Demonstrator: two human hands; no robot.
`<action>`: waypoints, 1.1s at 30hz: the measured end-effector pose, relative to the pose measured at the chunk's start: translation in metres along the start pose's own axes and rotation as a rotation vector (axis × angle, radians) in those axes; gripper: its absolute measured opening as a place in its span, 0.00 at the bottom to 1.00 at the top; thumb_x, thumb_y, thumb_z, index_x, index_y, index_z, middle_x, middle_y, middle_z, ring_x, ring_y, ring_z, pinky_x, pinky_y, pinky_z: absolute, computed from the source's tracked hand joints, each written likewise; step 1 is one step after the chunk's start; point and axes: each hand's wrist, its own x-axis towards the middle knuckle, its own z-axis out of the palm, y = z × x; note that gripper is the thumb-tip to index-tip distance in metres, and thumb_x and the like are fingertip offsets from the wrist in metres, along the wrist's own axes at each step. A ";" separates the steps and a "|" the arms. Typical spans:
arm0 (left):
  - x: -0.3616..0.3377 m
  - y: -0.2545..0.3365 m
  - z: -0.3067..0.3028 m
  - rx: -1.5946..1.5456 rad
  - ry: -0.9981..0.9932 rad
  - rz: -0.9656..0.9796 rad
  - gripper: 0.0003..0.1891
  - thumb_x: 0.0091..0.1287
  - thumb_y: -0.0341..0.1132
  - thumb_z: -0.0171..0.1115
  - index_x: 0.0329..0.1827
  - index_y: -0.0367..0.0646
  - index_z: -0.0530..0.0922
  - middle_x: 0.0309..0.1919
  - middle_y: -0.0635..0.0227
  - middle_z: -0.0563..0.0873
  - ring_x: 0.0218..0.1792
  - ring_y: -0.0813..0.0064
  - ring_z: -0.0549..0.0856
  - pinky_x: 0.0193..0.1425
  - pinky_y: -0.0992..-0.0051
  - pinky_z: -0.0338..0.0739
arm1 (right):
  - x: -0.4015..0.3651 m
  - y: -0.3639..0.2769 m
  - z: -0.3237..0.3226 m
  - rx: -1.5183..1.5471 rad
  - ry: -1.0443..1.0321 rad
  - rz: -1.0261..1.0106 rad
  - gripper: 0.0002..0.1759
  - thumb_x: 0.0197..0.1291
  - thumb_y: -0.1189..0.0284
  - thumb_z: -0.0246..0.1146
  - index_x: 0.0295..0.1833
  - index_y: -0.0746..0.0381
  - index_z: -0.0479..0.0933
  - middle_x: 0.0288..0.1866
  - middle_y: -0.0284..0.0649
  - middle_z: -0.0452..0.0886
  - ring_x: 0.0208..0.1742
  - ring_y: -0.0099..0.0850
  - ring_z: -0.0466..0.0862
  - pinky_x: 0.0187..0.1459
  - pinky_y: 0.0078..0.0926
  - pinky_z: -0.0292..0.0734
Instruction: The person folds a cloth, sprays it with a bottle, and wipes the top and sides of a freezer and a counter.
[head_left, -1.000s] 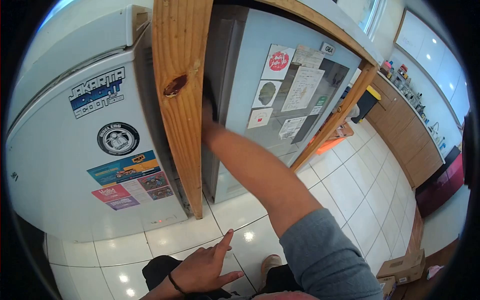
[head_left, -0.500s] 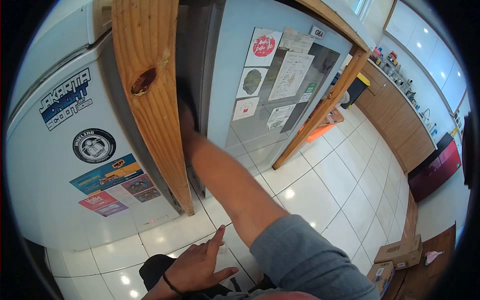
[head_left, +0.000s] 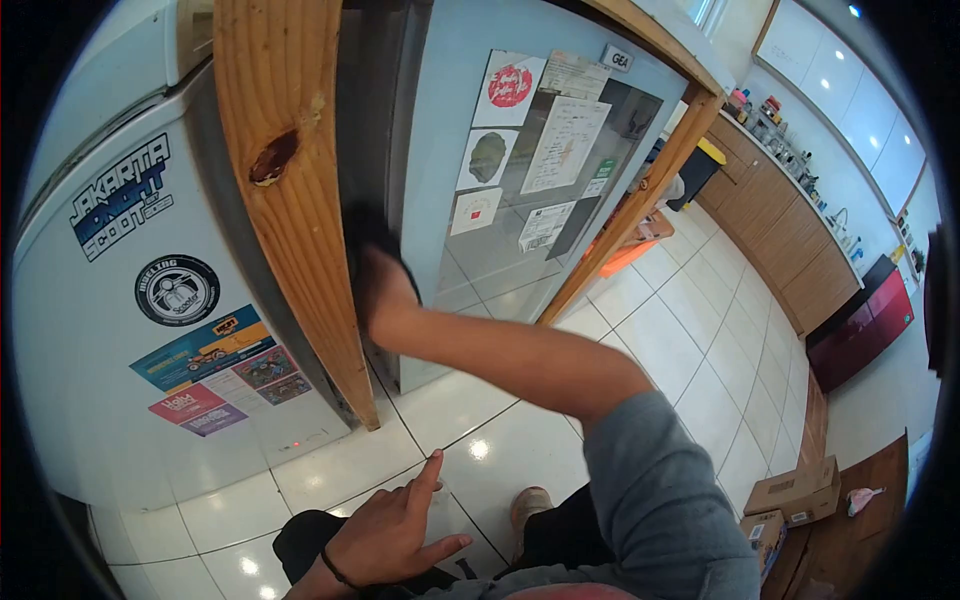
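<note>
Right hand (head_left: 385,290) is touching a black item (head_left: 368,225) between wooden post (head_left: 305,230) and fridge (head_left: 490,265), its finger grip cannot be told; left hand (head_left: 380,535) is holding thumb and forefinger wide

The room is quite bright, with daylight at the window (head_left: 702,12) near the top. White lamp spots shine on the wall cabinets (head_left: 838,85), and the tiled floor (head_left: 690,340) gives strong glare. The right hand (head_left: 387,288) is partly in shadow, its details soft. Straight lines are bent, and the round lens border makes the corners black.
</note>
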 end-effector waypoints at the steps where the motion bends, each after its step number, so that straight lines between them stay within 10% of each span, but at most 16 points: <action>1: 0.002 0.000 0.000 0.013 0.004 0.012 0.56 0.70 0.63 0.59 0.79 0.24 0.40 0.59 0.32 0.79 0.58 0.42 0.83 0.67 0.58 0.75 | -0.018 0.035 -0.040 0.034 -0.026 -0.039 0.26 0.73 0.62 0.48 0.71 0.62 0.74 0.78 0.44 0.68 0.78 0.39 0.64 0.77 0.35 0.51; 3: 0.006 -0.001 0.000 0.016 -0.003 0.003 0.56 0.70 0.64 0.59 0.79 0.24 0.41 0.59 0.32 0.79 0.58 0.41 0.84 0.67 0.58 0.75 | -0.027 0.071 -0.067 -0.097 0.489 0.312 0.24 0.70 0.63 0.51 0.65 0.59 0.80 0.69 0.42 0.78 0.74 0.38 0.69 0.75 0.36 0.53; 10: 0.015 0.004 -0.004 0.015 0.013 0.000 0.55 0.70 0.63 0.60 0.78 0.24 0.43 0.57 0.33 0.80 0.57 0.41 0.84 0.66 0.58 0.76 | 0.015 0.147 -0.119 -0.020 0.954 0.466 0.24 0.70 0.63 0.53 0.65 0.60 0.79 0.69 0.44 0.77 0.73 0.41 0.71 0.75 0.43 0.55; 19: 0.009 0.002 0.003 0.009 0.072 0.035 0.54 0.68 0.59 0.64 0.79 0.27 0.45 0.56 0.38 0.82 0.57 0.44 0.84 0.64 0.55 0.75 | 0.089 -0.011 0.036 0.089 0.487 0.107 0.20 0.70 0.66 0.55 0.61 0.60 0.83 0.65 0.43 0.81 0.70 0.45 0.73 0.71 0.51 0.60; 27: 0.001 -0.005 0.004 0.006 0.051 -0.043 0.55 0.64 0.53 0.70 0.81 0.33 0.44 0.63 0.45 0.79 0.60 0.49 0.82 0.66 0.59 0.75 | -0.004 -0.069 0.069 0.080 0.008 -0.298 0.13 0.63 0.67 0.62 0.48 0.52 0.89 0.55 0.35 0.87 0.62 0.36 0.81 0.61 0.35 0.72; 33: 0.006 -0.013 0.003 -0.049 0.116 0.011 0.54 0.63 0.53 0.71 0.80 0.32 0.46 0.59 0.42 0.81 0.57 0.46 0.84 0.63 0.57 0.76 | -0.067 0.015 0.035 0.165 0.493 -0.145 0.10 0.57 0.69 0.61 0.38 0.58 0.88 0.42 0.39 0.88 0.50 0.35 0.83 0.50 0.34 0.75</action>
